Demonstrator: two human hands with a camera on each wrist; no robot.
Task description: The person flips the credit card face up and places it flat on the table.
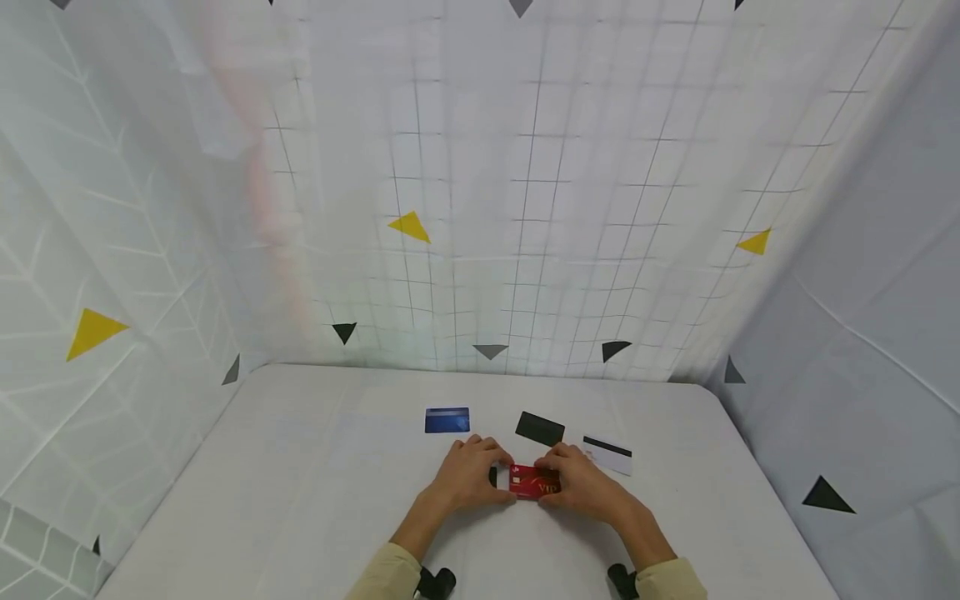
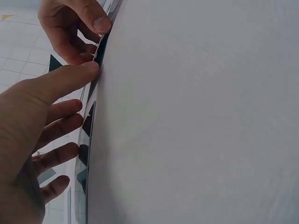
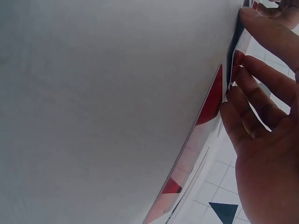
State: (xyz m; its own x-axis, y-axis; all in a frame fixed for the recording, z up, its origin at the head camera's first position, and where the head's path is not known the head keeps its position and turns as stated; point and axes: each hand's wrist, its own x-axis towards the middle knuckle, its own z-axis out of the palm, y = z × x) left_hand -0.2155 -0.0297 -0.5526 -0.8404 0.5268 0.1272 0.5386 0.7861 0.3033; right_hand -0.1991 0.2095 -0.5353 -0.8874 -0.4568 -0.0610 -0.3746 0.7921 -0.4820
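Observation:
A red card (image 1: 535,481) with gold "VIP" lettering and a small chip lies between the two hands in the head view. My left hand (image 1: 471,477) holds it at its left end, thumb on the near edge and a finger at the far edge. At the right end my right hand (image 1: 585,485) grips it the same way, thumb and fingertips over the corners. Its dark underside shows in the right wrist view, close over the tabletop. Another card (image 2: 86,149) with dark patches lies under the left hand's fingers, mostly hidden in the head view.
Behind the hands lie a blue card (image 1: 447,420) and a black card (image 1: 540,428). A white card (image 1: 609,456) with a black stripe sits beside the right hand. White patterned curtains (image 1: 480,183) surround the white table (image 1: 300,467) at the back and sides.

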